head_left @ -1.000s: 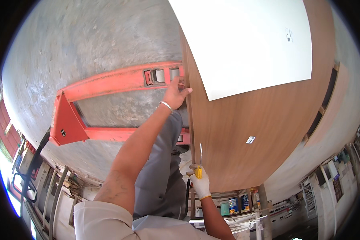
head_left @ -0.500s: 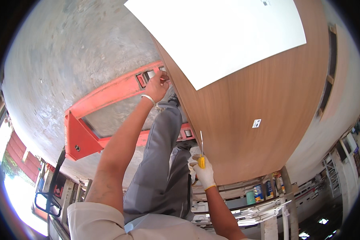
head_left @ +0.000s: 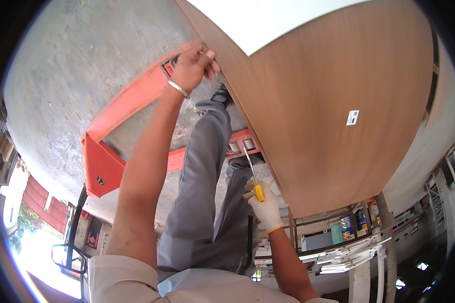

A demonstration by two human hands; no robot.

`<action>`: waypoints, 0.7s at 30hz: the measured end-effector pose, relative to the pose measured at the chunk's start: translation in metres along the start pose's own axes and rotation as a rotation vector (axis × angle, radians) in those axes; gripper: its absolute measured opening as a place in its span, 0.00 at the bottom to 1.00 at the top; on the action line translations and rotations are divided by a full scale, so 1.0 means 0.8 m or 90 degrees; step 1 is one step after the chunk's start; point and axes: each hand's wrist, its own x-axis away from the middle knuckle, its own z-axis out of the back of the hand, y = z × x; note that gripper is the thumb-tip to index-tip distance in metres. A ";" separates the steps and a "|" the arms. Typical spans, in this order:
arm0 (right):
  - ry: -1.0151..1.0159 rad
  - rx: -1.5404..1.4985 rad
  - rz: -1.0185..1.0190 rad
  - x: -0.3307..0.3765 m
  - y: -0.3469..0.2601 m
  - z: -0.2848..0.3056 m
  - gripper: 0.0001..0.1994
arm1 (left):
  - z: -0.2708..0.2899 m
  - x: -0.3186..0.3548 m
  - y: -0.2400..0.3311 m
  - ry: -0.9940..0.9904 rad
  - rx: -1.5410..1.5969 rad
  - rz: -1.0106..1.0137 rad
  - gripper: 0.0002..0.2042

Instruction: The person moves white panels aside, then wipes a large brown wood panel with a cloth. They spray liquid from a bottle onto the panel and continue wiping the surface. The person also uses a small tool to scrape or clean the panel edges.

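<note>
A large wood-grain board fills the right half, with a white sheet lying over its far part. My bare left hand, a bracelet at its wrist, is at the board's left edge, fingers curled together. Whatever they may pinch is too small to tell. In a white glove, my right hand grips a screwdriver by its yellow handle. Its metal shaft points away from me, tilted left, beside the board's near left edge. A small white label is stuck on the board.
Red pallet truck forks extend from the left toward the board, above a grey concrete floor. My legs stand between and beside the forks. Behind the near end are a metal rack with white strips and a green container.
My left hand has moved farther away along the board's edge. The screwdriver has swung from nearly upright to a leftward tilt, off the board's edge. The whole view has shifted a little.
</note>
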 end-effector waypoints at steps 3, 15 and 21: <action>-0.013 0.010 -0.009 0.003 0.014 0.008 0.22 | 0.004 0.002 -0.016 0.005 0.013 -0.028 0.08; -0.019 0.013 -0.006 -0.006 0.033 -0.007 0.22 | -0.029 0.017 -0.003 0.129 -0.098 0.011 0.10; -0.041 0.036 -0.030 -0.012 0.020 -0.013 0.20 | -0.016 0.015 0.015 0.072 -0.130 0.041 0.09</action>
